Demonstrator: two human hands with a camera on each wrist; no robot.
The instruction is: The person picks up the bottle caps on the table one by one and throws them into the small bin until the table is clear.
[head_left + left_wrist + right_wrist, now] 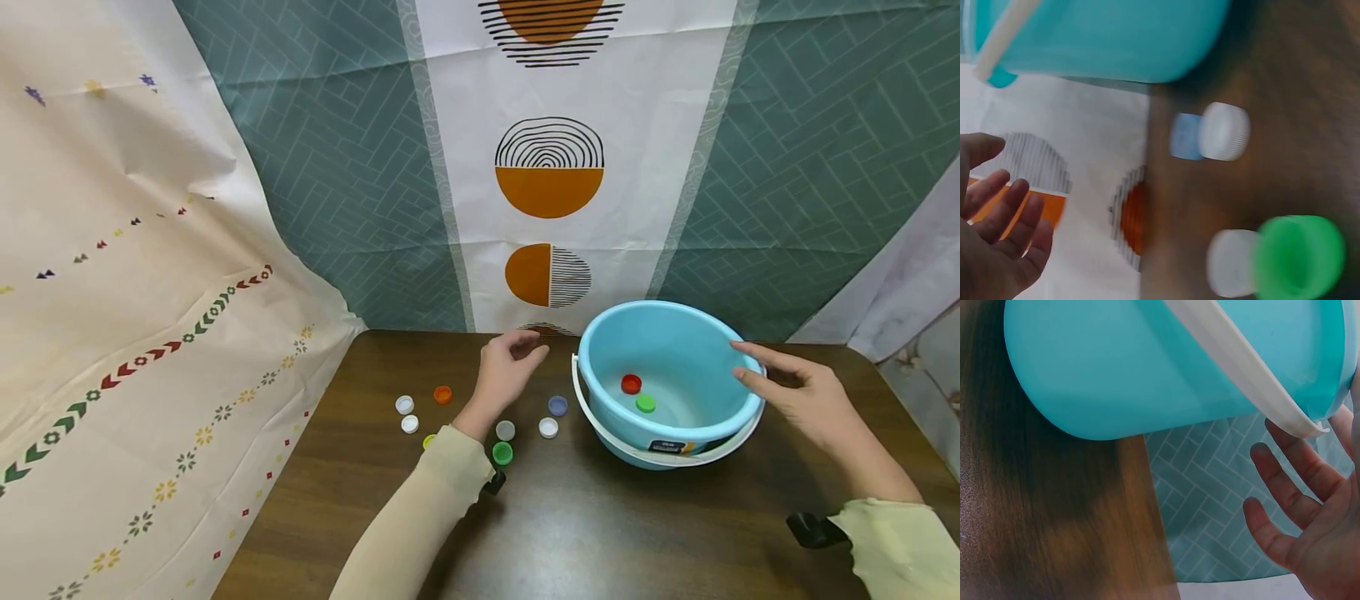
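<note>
A light blue bucket [675, 337] stands upright on the table, its white handle [1235, 356] hanging against the outside. Inside lie a red bottle cap [632, 383] and a light green cap [646, 403]. My right hand [806, 396] is at the bucket's right rim, thumb and index fingertips over the edge. In the right wrist view its other fingers spread loosely outside, beside the handle's end. My left hand [504, 371] hovers left of the bucket with fingers loosely bent and nothing in them. Below it are a purple-blue cap [557, 406] and a white cap [548, 427].
More caps lie to the left: a green cap [502, 453], a greyish white cap [506, 430], an orange cap [442, 394], two white caps [407, 415] and a yellow cap [429, 442], partly behind my sleeve. Patterned cloth [352, 167] hangs behind the brown table [585, 533].
</note>
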